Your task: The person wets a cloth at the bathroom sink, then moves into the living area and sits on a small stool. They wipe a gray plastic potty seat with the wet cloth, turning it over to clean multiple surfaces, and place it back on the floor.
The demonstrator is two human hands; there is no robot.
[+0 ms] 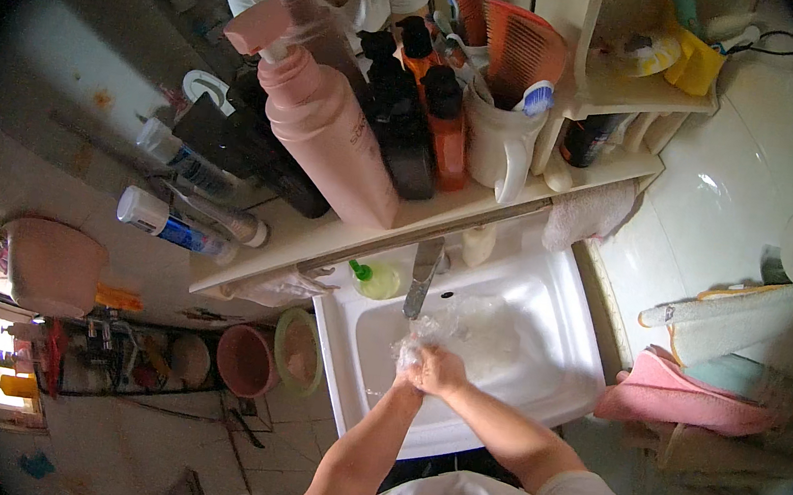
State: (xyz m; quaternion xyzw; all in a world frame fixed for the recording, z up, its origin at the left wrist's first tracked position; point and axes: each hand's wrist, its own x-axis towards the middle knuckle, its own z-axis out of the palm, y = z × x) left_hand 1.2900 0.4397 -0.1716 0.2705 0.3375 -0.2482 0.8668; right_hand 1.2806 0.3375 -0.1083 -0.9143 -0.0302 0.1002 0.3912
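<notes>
My right hand [442, 372] and my left hand [410, 372] are pressed together low over a white washbasin [583, 330]. Water from the metal faucet [422, 277] splashes over the fingers, and whitish water lies in the basin. The right hand covers much of the left, and splashing blurs the fingertips. Whether anything is between the palms cannot be told. Behind the hands, a small clear bottle with a green top [374, 280] stands on the basin's back rim, left of the faucet.
Above the basin, a shelf [277, 248] holds a tall pink pump bottle [333, 128], dark bottles and a white mug [502, 145] with combs and toothbrushes. A small cloth [590, 212] hangs off its right end. Towels [690, 395] hang at right; a pink bucket [247, 361] stands at left.
</notes>
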